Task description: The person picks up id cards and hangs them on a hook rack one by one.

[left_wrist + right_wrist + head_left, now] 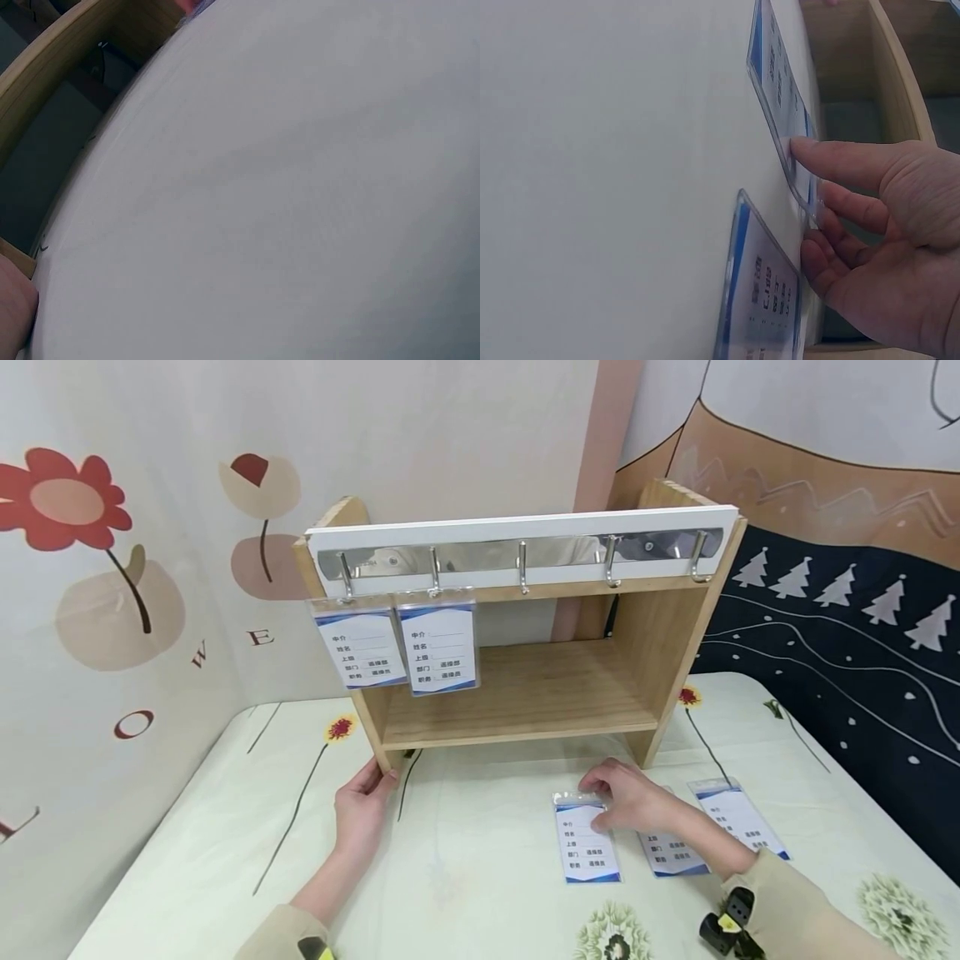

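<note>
A wooden shelf (517, 693) carries a hook rail (480, 556) across its top front. Two badge holders (360, 647) with white and blue cards hang from the left hooks. My left hand (362, 814) grips the bottom of the shelf's left side panel, thumb in front. On the cloth, my right hand (626, 793) holds a badge holder (588, 852) near its top right corner. In the right wrist view its thumb (840, 159) lies on the card face and the other fingers curl at the edge.
Two more badge holders (738, 818) lie to the right, one partly hidden under the right forearm. The remaining three hooks (611, 564) hold nothing. A flower-printed cloth (480, 860) covers the table, and patterned curtains (480, 435) stand behind the shelf.
</note>
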`<act>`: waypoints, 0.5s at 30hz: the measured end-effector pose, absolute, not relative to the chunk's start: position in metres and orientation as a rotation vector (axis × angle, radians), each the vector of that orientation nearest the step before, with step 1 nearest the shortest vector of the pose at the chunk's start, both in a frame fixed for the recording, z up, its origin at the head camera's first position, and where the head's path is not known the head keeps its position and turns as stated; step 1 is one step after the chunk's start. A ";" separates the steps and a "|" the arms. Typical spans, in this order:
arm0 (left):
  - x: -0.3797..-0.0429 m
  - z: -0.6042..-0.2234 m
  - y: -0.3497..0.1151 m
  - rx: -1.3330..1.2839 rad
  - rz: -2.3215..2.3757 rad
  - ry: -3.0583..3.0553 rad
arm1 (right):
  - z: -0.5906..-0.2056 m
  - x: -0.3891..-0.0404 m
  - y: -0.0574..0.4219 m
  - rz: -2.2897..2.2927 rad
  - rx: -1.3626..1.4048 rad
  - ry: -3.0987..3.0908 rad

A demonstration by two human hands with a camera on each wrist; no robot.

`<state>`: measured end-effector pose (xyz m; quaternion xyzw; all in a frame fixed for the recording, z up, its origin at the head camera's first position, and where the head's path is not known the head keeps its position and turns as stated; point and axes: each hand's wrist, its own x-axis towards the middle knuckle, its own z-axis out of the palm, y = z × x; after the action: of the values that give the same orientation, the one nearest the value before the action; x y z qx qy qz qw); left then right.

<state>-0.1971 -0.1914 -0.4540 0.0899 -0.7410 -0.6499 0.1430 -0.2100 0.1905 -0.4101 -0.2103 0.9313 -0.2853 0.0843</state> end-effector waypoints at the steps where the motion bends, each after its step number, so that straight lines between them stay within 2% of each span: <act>1: -0.197 -0.454 -0.191 0.257 -1.873 -2.138 | -0.411 -0.210 0.191 -0.861 -0.623 2.775; 15: -0.197 -0.455 -0.192 0.276 -1.885 -2.127 | -0.418 -0.210 0.193 -1.119 -0.770 2.660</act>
<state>-0.1972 -0.1922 -0.4554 0.0956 -0.7372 -0.6535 0.1425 -0.2098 0.1932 -0.4177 -0.2571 0.8879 -0.3736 0.0774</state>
